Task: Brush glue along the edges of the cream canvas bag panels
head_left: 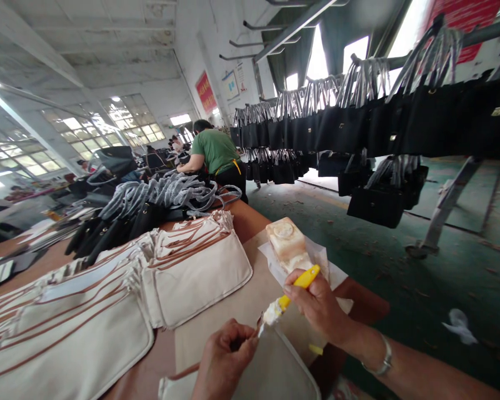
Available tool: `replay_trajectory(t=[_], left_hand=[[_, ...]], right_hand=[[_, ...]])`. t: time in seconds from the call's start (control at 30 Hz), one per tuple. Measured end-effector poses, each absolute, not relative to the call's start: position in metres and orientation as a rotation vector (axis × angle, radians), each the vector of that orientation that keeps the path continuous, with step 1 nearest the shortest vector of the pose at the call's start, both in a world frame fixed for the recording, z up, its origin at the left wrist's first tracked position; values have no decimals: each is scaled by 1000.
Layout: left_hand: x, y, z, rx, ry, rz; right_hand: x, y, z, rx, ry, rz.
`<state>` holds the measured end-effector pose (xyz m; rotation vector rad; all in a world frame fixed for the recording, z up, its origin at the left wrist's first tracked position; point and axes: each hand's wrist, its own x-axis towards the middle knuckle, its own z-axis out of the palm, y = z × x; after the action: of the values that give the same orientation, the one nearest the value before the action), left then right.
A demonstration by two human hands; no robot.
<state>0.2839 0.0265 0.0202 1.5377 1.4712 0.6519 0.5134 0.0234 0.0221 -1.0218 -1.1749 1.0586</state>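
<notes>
My right hand (pixel 316 303) is closed around the yellow handle of a brush (pixel 302 284). White paste coats the brush's head, which touches the top edge of a cream bag piece (pixel 270 361). At that edge my left hand (pixel 229 355) pinches the bag piece between thumb and fingers; part of the piece is hidden under the hand. Just beyond my right hand stands a paste-smeared, off-white container (pixel 285 239) on white paper (pixel 323 258). To the left lie rows of cream bag pieces (pixel 204 278) with brown trim, leaning on one another.
Black bags with wrapped grey handles (pixel 162 191) are heaped farther back on the brown table (pixel 250 214). A person in a green shirt (pixel 214 150) bends over the table's far end. Black bags (pixel 341 130) hang from a wheeled rack at right. White scrap (pixel 459 326) lies on the green floor.
</notes>
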Motion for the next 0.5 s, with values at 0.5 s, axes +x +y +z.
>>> replay_trajectory(t=[0.5], left_hand=[[292, -6, 19, 2332, 1389, 848]], right_hand=[[538, 21, 54, -1065, -1257, 821]])
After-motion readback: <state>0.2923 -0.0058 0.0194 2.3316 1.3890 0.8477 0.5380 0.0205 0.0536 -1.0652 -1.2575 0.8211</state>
